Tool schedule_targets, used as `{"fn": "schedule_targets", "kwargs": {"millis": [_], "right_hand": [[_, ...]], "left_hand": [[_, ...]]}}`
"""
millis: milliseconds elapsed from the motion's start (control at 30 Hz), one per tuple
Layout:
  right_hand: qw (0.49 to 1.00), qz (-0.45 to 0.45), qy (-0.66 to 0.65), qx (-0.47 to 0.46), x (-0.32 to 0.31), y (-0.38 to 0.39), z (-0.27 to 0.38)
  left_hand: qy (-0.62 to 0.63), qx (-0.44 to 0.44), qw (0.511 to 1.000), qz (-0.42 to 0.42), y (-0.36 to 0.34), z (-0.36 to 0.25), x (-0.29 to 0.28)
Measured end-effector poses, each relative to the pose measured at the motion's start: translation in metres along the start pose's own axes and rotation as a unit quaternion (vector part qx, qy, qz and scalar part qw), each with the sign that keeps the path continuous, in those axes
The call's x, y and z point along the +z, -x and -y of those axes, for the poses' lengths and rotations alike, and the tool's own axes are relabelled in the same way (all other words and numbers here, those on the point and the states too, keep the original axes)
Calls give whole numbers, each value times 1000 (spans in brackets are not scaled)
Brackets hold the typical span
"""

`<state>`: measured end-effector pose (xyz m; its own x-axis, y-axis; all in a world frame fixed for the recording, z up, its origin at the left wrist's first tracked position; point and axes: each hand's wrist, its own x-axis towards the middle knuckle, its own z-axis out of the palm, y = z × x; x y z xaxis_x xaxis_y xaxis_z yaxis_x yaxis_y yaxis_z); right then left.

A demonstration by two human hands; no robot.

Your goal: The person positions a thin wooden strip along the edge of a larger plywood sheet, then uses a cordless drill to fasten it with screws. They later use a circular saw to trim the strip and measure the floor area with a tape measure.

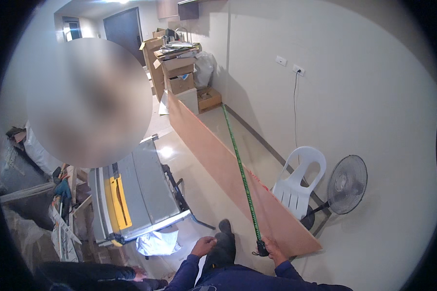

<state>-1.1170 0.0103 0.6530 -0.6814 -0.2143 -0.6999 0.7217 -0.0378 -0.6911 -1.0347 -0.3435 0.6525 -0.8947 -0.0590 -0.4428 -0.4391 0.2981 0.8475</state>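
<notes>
My right hand [276,251] grips a black tape measure [261,248] at the near end of a long reddish-brown board [218,165]. Its green blade [243,177] is pulled out far ahead, crossing above the board toward a cardboard box by the wall. Where the blade's far tip rests is too small to tell. My left hand [205,246] is held beside my leg with curled fingers, and nothing shows in it. The board stands on its long edge, tilted, with a red rough upper edge.
To the left stands a grey and yellow table saw [141,189]. A white plastic chair [298,182] and a fan [347,184] are behind the board. Cardboard boxes [179,72] are stacked far ahead. Another person's hand [140,274] shows at lower left, near wood scraps [65,228].
</notes>
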Motion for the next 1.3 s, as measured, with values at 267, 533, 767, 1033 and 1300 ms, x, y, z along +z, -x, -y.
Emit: {"fn": "schedule_targets", "kwargs": {"millis": [267, 533, 767, 1033, 1300], "right_hand": [[998, 28, 22, 57, 50, -136, 115], [990, 111, 47, 74, 95, -252, 232], [986, 134, -9, 98, 145, -310, 320], [978, 107, -16, 180, 213, -415, 411], [970, 105, -59, 211, 315, -552, 481]], "left_hand": [[23, -22, 999, 19, -166, -46, -62], [94, -26, 992, -77, -290, -81, -167], [118, 31, 985, -121, -371, -128, -231], [93, 42, 994, -34, -474, -170, -289], [35, 13, 998, -42, -611, -164, -433]]}}
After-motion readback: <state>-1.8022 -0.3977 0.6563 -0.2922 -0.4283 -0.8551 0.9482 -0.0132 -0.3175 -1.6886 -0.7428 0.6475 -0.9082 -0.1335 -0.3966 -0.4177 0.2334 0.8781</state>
